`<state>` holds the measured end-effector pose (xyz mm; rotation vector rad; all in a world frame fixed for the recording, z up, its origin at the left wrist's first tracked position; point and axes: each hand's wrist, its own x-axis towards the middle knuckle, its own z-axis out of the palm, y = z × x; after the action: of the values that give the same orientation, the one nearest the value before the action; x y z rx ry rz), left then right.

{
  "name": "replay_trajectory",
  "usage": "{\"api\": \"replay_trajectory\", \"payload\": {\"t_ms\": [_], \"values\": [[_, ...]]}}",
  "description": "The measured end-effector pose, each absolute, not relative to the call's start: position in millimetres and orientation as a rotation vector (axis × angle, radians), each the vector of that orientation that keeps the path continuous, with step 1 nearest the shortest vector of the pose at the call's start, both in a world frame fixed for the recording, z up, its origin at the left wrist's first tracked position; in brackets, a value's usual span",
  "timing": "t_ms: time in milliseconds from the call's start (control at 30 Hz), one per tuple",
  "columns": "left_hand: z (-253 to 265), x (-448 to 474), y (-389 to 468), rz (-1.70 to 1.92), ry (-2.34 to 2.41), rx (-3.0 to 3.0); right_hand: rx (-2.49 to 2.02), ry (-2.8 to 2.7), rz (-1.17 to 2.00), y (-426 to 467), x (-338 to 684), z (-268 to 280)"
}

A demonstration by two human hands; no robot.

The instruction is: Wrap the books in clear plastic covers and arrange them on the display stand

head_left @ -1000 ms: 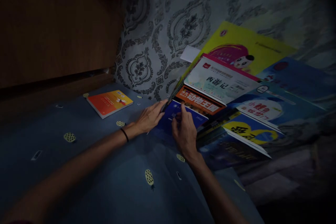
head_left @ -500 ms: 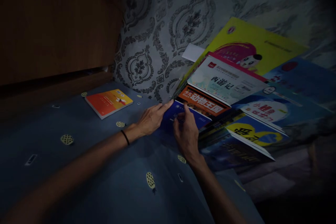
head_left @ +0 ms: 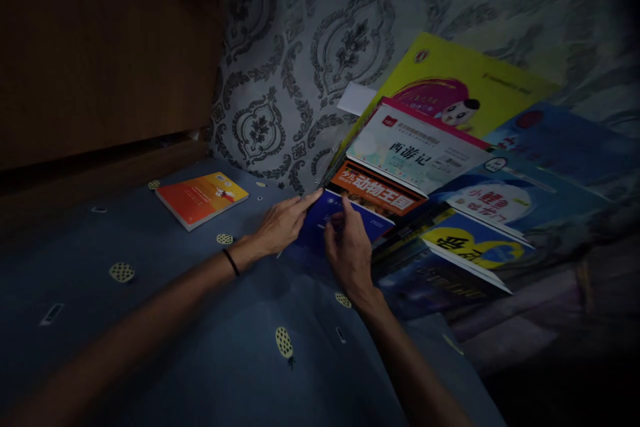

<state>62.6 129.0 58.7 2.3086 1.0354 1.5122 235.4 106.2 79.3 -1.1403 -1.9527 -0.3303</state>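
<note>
A dark blue book (head_left: 314,221) stands leaning back at the front of a row of books. My left hand (head_left: 281,223) is at its left edge, fingers stretched out along that side, with a black band on the wrist. In front of the cover is my right hand (head_left: 350,247), index finger pointing up and the other fingers loosely bent, thumb apart. Whether its fingertips press on the cover I cannot tell. Right behind the blue book leans an orange and black book (head_left: 380,188), and behind that a pale book (head_left: 417,153) with a red-pink edge.
A tall yellow book (head_left: 490,73) leans against the patterned wall (head_left: 350,47). To the right stand several more books, among them a blue and yellow one (head_left: 470,247) and a dark one (head_left: 450,287). An orange-yellow book (head_left: 200,199) lies flat on the blue pineapple-print sheet (head_left: 200,347).
The view has shifted slightly, so the books appear a little further left. Both hands keep nearly the same place at the blue book.
</note>
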Motion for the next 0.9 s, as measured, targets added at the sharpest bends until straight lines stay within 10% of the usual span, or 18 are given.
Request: {"api": "replay_trajectory", "payload": {"t_ms": [900], "values": [[8.1, -132.4, 164.6, 0.596, 2.422, 1.883, -1.027, -1.938, -0.179, 87.4, 243.6, 80.9]]}}
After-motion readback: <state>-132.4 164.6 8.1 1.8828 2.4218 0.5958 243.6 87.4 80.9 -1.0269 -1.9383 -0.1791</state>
